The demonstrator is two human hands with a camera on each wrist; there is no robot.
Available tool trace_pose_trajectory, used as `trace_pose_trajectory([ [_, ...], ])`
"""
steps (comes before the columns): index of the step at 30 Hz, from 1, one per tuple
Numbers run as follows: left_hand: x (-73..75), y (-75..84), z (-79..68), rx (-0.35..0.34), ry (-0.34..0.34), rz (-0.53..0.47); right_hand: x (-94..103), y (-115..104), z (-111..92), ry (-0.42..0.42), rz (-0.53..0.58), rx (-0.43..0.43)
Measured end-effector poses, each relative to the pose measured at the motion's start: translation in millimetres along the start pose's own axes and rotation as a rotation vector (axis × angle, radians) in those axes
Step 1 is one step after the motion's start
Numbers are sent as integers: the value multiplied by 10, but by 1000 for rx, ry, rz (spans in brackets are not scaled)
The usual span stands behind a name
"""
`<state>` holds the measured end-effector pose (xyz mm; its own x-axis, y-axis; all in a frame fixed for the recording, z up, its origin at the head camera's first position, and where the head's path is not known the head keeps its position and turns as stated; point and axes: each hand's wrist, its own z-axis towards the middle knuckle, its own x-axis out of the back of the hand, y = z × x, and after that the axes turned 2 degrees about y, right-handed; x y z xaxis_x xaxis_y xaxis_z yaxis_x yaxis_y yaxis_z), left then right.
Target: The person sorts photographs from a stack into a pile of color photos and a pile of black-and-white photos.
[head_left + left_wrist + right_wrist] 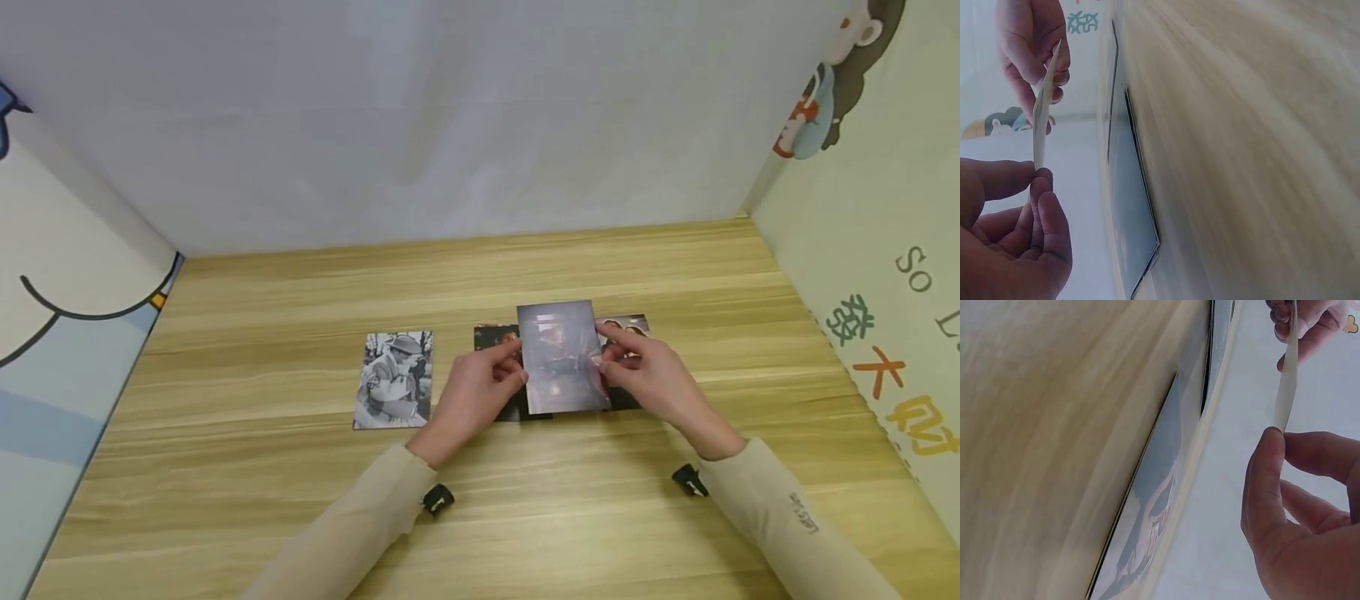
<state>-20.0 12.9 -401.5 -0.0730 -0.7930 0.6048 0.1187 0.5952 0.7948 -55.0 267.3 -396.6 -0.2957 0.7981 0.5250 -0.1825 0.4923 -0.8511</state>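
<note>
Both hands hold one glossy photo print point(558, 358) by its side edges, raised above the table and glaring with reflected light. My left hand point(480, 385) pinches its left edge between thumb and fingers. At the opposite edge, my right hand point(654, 379) pinches it the same way. Seen nearly edge-on in the left wrist view, the print point(1042, 125) bows slightly. Beneath it lie a dark photo point(489, 337), partly covered by the left hand and print, and another photo point(636, 322), partly behind the right hand. In the right wrist view, a lying photo point(1154, 494) shows obliquely.
A black-and-white photo point(393, 379) of a person in a brimmed hat lies apart on the left of the wood-grain table point(262, 333). A pale wall point(450, 125) rises behind the table. Printed panels point(862, 250) flank both sides.
</note>
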Motion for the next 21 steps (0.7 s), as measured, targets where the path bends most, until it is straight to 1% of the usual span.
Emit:
trace_pose_trajectory([
  [4,-23,24,10,-5,-6,5,36,17,-16,-2,-28,-11],
  [12,-67,74,25,-1,-9,-3,98,-2,-42,-5,-13,-24],
  [21,-122,124,50,-2,-16,-8,167,38,-68,9,-34,-36],
])
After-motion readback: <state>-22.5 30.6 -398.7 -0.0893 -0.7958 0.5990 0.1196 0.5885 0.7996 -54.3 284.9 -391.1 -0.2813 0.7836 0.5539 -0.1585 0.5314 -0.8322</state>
